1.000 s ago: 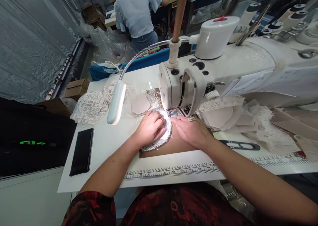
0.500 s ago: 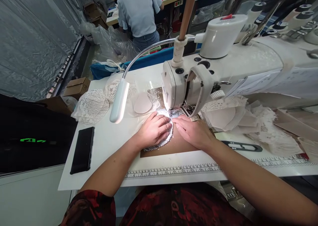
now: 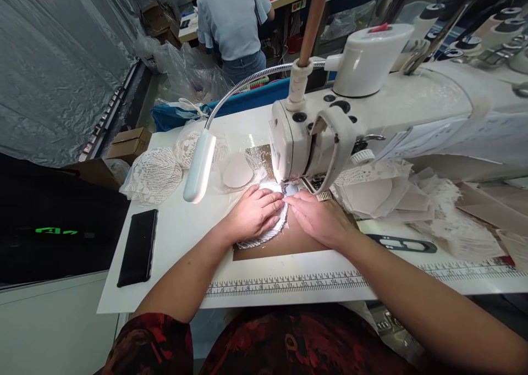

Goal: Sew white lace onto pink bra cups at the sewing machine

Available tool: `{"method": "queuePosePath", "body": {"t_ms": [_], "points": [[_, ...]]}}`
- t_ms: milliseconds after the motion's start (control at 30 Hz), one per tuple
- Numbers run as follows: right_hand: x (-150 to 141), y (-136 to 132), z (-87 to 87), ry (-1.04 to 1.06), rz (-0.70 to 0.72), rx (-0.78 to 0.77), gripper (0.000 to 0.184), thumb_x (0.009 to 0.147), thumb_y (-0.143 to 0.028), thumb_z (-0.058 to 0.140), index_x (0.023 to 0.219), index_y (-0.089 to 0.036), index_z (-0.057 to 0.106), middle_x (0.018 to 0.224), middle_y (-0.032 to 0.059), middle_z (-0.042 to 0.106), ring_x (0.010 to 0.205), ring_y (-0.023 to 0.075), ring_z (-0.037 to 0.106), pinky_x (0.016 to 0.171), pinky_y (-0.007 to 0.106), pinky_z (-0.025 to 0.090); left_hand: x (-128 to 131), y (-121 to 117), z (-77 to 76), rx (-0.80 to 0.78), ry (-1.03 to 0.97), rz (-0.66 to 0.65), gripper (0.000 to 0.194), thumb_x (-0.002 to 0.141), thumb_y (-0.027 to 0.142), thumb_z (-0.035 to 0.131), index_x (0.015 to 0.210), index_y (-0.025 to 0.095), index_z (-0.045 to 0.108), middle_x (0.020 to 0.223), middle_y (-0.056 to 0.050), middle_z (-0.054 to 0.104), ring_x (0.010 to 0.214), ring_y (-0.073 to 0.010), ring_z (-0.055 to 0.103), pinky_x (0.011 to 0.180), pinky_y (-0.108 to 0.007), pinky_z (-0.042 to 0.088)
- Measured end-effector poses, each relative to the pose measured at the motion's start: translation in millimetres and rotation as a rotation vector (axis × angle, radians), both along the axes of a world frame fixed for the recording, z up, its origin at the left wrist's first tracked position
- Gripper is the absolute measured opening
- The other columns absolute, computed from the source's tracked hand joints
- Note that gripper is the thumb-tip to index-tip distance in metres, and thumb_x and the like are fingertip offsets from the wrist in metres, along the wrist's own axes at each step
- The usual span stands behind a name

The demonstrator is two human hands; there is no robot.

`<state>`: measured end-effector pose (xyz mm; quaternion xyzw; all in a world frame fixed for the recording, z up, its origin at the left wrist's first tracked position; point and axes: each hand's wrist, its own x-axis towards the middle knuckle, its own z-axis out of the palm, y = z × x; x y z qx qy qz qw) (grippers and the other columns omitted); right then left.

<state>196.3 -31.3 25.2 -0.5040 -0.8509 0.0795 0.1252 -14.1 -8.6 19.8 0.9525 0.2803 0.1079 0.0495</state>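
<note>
A rounded white lace piece (image 3: 277,233) lies under the needle area of the white sewing machine (image 3: 291,138), brightly lit. My left hand (image 3: 253,213) rests flat on it, fingers stretched toward the presser foot (image 3: 284,189). From the other side, my right hand (image 3: 315,213) has its thumb and index finger together at the lace edge, close to the foot. The needle tip is too small to make out. Beneath both hands is a brown sheet (image 3: 264,252) on the white table.
Lace cups (image 3: 152,174) and a pale oval pad (image 3: 237,170) lie left of the machine, below a gooseneck lamp (image 3: 200,166). A phone (image 3: 138,247) is at left. Thread snips (image 3: 402,243) and lace pieces (image 3: 445,210) lie right. A person (image 3: 231,23) works behind.
My left hand's fingers have slid forward and right over the lace, closer to the right fingertips. My right hand stays at the lace edge. The view has shifted slightly.
</note>
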Motion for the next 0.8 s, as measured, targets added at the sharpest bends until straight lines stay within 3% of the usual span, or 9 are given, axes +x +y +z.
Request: {"method": "queuePosePath", "body": {"t_ms": [400,800], "points": [[-1.3,2.1,-9.1,-0.059,-0.004,0.087,0.033,0.088,-0.017,0.041,0.105,-0.020,0.069,0.089,0.0057,0.067,0.069,0.0177,0.052,0.057,0.029,0.030,7.4,1.5,-8.0,0.059,-0.076,0.036,0.031,0.095,0.023,0.043,0.120,0.014,0.058,0.125,-0.012,0.061,0.108,-0.0247,0.053,0.092,-0.044,0.042],[0.7,-0.2,-9.7,-0.002,0.023,0.121,0.032,0.087,-0.013,0.042,0.102,-0.019,0.070,0.085,0.0047,0.067,0.064,0.0153,0.051,0.058,0.027,0.032,6.8,5.0,-16.9,0.059,-0.219,0.008,0.030,0.093,0.020,0.047,0.119,0.011,0.057,0.117,-0.014,0.065,0.110,-0.0239,0.057,0.092,-0.042,0.050]]}}
